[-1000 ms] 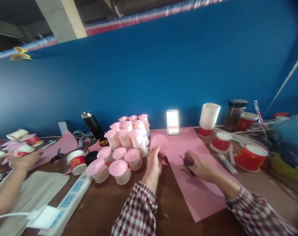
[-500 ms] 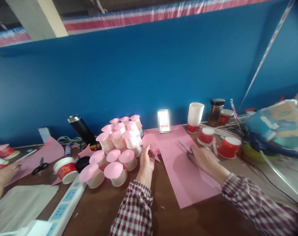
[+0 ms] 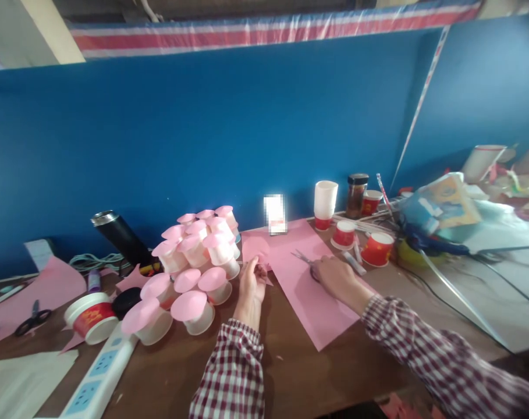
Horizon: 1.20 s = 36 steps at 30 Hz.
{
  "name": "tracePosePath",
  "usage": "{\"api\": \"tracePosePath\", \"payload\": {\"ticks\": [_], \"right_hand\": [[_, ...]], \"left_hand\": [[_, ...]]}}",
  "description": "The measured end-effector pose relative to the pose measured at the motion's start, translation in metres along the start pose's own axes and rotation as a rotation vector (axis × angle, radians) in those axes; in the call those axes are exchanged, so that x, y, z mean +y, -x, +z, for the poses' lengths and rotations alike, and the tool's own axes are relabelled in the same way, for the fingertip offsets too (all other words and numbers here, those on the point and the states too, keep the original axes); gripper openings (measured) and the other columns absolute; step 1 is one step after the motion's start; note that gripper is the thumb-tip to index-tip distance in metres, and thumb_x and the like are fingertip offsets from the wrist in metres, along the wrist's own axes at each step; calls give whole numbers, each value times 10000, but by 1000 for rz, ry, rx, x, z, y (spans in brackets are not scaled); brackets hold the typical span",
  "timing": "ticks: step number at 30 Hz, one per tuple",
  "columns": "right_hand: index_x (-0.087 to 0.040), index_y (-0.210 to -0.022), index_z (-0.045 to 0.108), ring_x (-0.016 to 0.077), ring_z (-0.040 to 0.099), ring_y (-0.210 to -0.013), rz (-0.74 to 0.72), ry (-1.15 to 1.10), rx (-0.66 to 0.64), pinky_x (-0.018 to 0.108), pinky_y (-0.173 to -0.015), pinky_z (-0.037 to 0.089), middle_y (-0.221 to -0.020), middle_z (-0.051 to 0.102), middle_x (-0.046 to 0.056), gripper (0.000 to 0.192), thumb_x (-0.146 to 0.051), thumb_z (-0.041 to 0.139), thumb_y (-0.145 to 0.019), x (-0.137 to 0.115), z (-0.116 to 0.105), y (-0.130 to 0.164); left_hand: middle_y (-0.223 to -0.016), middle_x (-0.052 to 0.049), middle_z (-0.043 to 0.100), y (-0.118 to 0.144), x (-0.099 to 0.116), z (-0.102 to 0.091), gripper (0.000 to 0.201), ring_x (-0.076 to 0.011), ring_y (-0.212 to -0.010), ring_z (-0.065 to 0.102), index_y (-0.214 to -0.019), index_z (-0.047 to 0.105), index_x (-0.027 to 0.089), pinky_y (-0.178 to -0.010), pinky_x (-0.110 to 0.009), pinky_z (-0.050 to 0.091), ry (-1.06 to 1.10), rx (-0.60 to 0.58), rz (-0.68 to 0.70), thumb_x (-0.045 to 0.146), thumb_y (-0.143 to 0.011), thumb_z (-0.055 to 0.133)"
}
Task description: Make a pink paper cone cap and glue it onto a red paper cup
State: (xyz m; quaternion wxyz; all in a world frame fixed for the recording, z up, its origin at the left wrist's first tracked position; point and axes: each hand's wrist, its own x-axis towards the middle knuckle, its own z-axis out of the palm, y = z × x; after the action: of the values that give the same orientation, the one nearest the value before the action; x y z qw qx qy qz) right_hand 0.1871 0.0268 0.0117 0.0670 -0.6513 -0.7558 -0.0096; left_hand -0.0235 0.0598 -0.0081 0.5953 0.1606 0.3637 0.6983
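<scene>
Our left hand [image 3: 252,285] pinches a pink cutout [image 3: 256,251] in its fingers; our right hand [image 3: 332,276] grips scissors [image 3: 302,256] on pink paper [image 3: 308,291]

Pink paper circle [image 3: 256,250]: small round cut-out, pale pink, flat face toward the camera, lower edge pinched at the fingertips of the left hand [image 3: 251,285]. It sits just right of the stack of pink-topped cups, at the left edge of the large sheet.

Scissors [image 3: 305,258]: small pair, thin metal blades pointing up and left; handles hidden inside the right hand [image 3: 329,274], which rests on the sheet. Whether the blades are apart or together cannot be told.

Pink paper sheet [image 3: 305,302]: large, flat on the brown table, long side running away from the camera, near corner pointing toward the table's front edge.
</scene>
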Motion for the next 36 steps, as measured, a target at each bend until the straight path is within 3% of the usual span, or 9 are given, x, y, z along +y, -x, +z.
{"api": "tracePosePath", "payload": {"ticks": [2,6,9,13,17,24,28,31,36], "right_hand": [[-61,-905,658,292,604,-917,-8,-86,31,377,-800,427,-930,637,216,279,-173,403,-906,-3,-4,0],[-106,-1166,556,227,598,-980,-62,-328,90,331,-846,449,-1063,635,156,329,-279,398,-937,-19,-11,9],[-152,-1258,463,167,629,-952,-71,-692,52,271,-762,505,-1109,635,117,405,-390,329,-959,-38,-9,20],[-202,-1153,496,185,607,-1015,110,-1597,-61,294,-795,509,-1178,576,98,411,-477,528,-850,-56,-6,28],[-205,-961,541,161,612,-927,195,-1734,-53,263,-752,497,-1001,596,40,312,-421,642,-760,-58,-5,24],[-178,-853,536,110,569,-660,176,-1518,-31,219,-578,455,-720,553,-16,226,-374,592,-754,-38,1,15],[-132,-1085,534,95,507,-546,61,-1342,-102,216,-506,419,-650,510,-41,358,-306,554,-773,-26,7,15],[-108,-1156,545,95,486,-526,-68,-1198,-174,215,-504,404,-602,487,-56,418,-237,552,-758,-25,7,19],[-133,-1222,553,127,547,-625,-285,-881,-211,240,-606,430,-711,606,3,483,-166,563,-740,-36,0,23]], "left_hand": [[-584,46,528,4,-1,1,190,-51,-486,504,-674,524,155,-462,-145,407,-55,-11,56,177,-636,709],[-647,20,566,21,-4,4,155,-90,-585,531,-666,591,169,-556,-173,433,-195,-12,221,194,-623,738],[-769,-37,619,35,-7,6,74,-162,-753,554,-717,665,208,-728,-236,455,-509,-82,503,194,-662,714],[-847,-87,644,46,-10,3,137,-233,-875,554,-863,699,246,-892,-343,402,-1042,-275,903,221,-750,627],[-862,-90,649,46,-11,0,185,-242,-864,569,-914,706,259,-883,-355,398,-1128,-351,979,217,-755,621],[-1056,-107,626,59,-7,7,451,-290,-1007,546,-1117,634,257,-937,-421,396,-1161,-549,910,146,-680,651],[-1139,-115,593,70,-1,3,509,-271,-1066,533,-1136,614,224,-971,-385,390,-876,-418,722,144,-641,703],[-1023,-106,631,69,2,-4,389,-203,-909,597,-1060,640,192,-808,-281,466,-762,-303,502,167,-676,705],[-702,-37,659,62,7,-17,298,-135,-653,610,-917,668,149,-633,-199,453,-679,-335,178,113,-630,736]]}}
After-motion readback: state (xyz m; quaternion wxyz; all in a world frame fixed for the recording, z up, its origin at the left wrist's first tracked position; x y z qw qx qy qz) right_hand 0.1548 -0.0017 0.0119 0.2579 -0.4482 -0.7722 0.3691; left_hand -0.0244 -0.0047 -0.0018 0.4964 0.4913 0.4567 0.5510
